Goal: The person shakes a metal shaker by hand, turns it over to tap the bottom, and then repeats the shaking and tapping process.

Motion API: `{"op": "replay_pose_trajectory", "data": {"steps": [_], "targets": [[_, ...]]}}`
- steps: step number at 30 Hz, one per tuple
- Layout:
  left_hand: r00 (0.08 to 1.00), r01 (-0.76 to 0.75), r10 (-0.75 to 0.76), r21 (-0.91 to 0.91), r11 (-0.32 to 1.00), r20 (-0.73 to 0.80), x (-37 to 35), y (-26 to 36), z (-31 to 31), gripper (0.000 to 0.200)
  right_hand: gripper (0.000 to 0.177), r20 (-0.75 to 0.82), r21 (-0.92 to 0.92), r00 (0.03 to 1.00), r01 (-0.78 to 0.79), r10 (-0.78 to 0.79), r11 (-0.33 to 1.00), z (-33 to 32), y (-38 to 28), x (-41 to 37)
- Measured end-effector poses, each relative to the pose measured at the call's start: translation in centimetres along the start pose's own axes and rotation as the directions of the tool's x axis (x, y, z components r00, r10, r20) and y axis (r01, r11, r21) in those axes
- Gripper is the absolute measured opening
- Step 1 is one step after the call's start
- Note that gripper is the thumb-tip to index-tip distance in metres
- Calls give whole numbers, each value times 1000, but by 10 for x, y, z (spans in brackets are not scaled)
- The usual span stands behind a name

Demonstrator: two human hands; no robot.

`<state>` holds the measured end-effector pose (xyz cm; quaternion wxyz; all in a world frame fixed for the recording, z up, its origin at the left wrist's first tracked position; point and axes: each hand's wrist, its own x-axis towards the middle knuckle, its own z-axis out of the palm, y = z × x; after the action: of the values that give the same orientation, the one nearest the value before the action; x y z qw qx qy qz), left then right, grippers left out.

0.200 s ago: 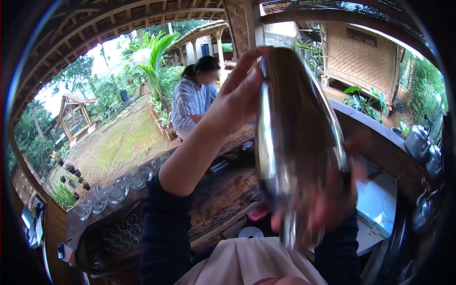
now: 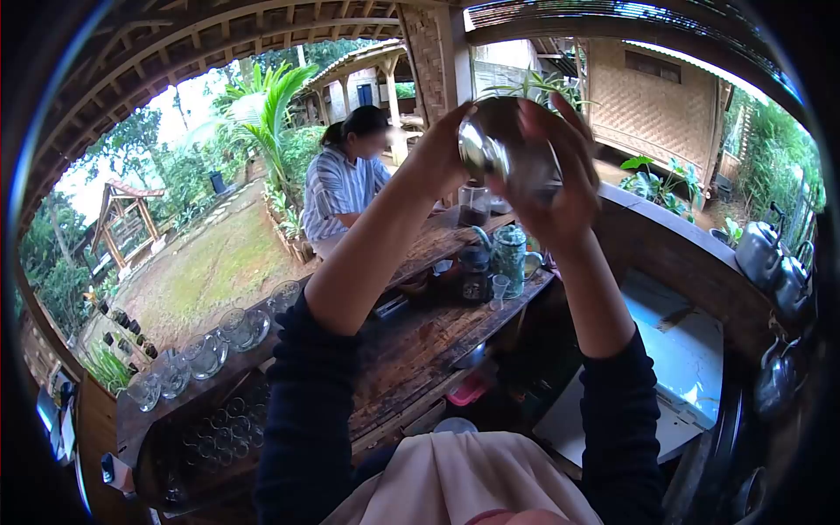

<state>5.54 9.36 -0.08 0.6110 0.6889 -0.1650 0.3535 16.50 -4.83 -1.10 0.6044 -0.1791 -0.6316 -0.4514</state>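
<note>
Left hand [image 2: 444, 150], right hand [image 2: 564, 188] clasp one metal shaker [image 2: 486, 150] between them; right hand higher, shaker farther out than before.

Glossy metal shaker [image 2: 500, 144] above a rough wooden counter [image 2: 420, 350].

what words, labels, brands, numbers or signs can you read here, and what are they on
None can be read.
Dark jar on the counter: pale marks, too small to read.
Roofed wooden frame in the yard: any lettering is too small to tell.
Metal shaker: blurred, no readable lettering.
</note>
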Motion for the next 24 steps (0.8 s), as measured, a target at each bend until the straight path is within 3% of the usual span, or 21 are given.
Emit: {"op": "replay_pose_trajectory", "data": {"steps": [1,3,4,5,6,7,8,9,10,11,13,14,15,17,18,19,20,21,22,23,24], "targets": [[966,113,-100,41,993,-238,6,-16,-10,40,38,86,3,979,-186,185,983,4,12,-1],[903,178,-195,-80,981,-383,-2,-15,-11,40,45,224,131,855,-501,467,855,0,15,-2],[967,111,-163,-248,962,-197,-5,-4,-3,40,45,221,127,854,-504,471,854,-6,6,5],[996,75,-87,-414,907,-12,-3,9,4,39,47,204,25,950,-247,237,969,-20,-7,11],[985,94,-14,-474,875,169,1,15,5,40,50,218,-80,976,26,-8,996,-34,-26,16],[997,78,-76,-481,873,23,-12,37,44,34,45,245,-84,946,240,-213,967,-48,-47,15],[983,-142,165,-232,962,84,-14,41,54,36,45,244,-85,944,247,-220,965,-46,-41,14],[906,-382,372,14,924,201,-15,43,62,39,46,213,-97,947,267,-242,959,-43,-33,10],[834,-458,446,-42,888,324,-14,44,75,45,48,183,-108,948,283,-261,953,-41,-25,4],[832,-462,450,-43,886,325,-12,43,71,45,50,154,-121,948,299,-279,947,-39,-16,-2],[990,-137,137,-27,990,29,-3,30,55,44,55,101,-156,947,317,-304,936,-40,-4,-16],[993,27,-42,-135,991,-107,12,14,38,40,58,75,-175,945,327,-318,929,-40,1,-19],[974,171,-200,-234,957,-107,18,0,20,34,48,7,-203,991,131,-132,970,-23,10,-12],[922,314,-282,84,946,-267,24,-40,-17,37,39,99,-175,943,-298,318,938,-13,23,-15],[898,343,-339,-37,939,-281,21,-36,-13,37,38,117,-30,908,-401,402,915,-15,16,-12],[896,345,-342,-40,938,-283,20,-37,-10,37,38,144,114,864,-499,482,859,-22,5,-6],[990,139,-142,-192,972,-4,23,-37,-7,38,37,129,-63,962,-235,241,970,-34,-8,4],[965,-21,120,-388,921,231,23,-37,-2,39,37,161,-235,987,50,-12,971,-48,-22,9],[995,68,-87,-311,948,-50,1,2,48,34,48,292,-354,949,221,-117,909,-64,-35,-1],[955,-190,182,-11,982,-234,-6,15,81,36,56,177,-522,916,397,-360,755,-61,-37,-13],[948,-318,317,-21,948,-36,-4,15,79,37,56,173,-519,916,396,-361,758,-56,-27,-18]]}}
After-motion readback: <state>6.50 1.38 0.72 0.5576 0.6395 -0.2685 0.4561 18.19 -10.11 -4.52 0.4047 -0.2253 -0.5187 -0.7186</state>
